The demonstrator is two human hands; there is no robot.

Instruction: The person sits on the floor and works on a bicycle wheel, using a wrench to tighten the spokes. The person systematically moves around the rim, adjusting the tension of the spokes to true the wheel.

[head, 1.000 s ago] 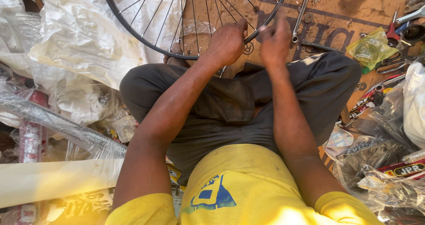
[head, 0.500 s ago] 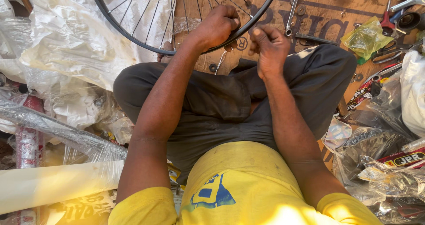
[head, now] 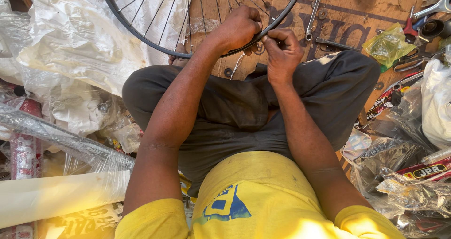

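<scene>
Gripping black wheel rim [head: 141,34], yellow-green bag [head: 387,44] nearby.

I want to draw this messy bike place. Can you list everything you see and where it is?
wheel: one, black rim, thin spokes, top middle
plastic sheet: one, whitish, top left
spanner: one, silver, on the cardboard, top
plastic bag: one, yellow-green, top right
pliers: one, red handles, top right
left hand: on the rim
right hand: pinching something small at the rim
trousers: dark grey
shirt: yellow
</scene>
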